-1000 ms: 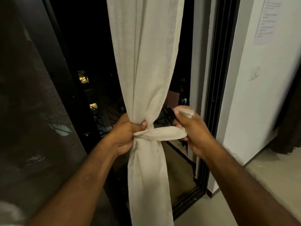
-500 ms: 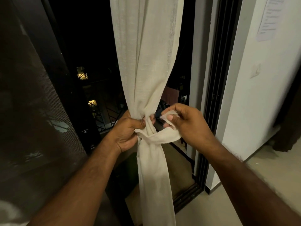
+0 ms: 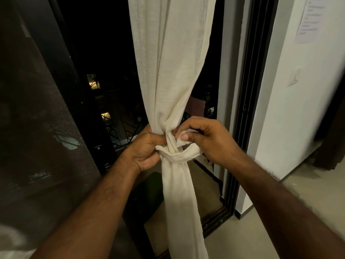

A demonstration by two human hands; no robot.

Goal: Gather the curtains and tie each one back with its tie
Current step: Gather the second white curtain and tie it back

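A cream sheer curtain (image 3: 171, 58) hangs in front of a dark open doorway, gathered into a narrow bunch at waist height. A matching cream tie (image 3: 188, 155) loops round the bunch from the right. My left hand (image 3: 147, 148) grips the gathered curtain together with one end of the tie on the left side. My right hand (image 3: 207, 139) pinches the other end of the tie between thumb and fingers, right against the bunch. Below the tie the curtain hangs straight down.
A dark mesh screen panel (image 3: 37, 118) stands at the left. The black sliding-door frame (image 3: 244, 109) and a white wall (image 3: 298, 109) with a taped paper sheet (image 3: 309, 19) are at the right. Beige floor (image 3: 242, 240) lies below.
My right hand has brought the tie's free end leftward, from stretched out to the right to up against the gathered curtain. The loop has shortened. My left hand keeps its grip.
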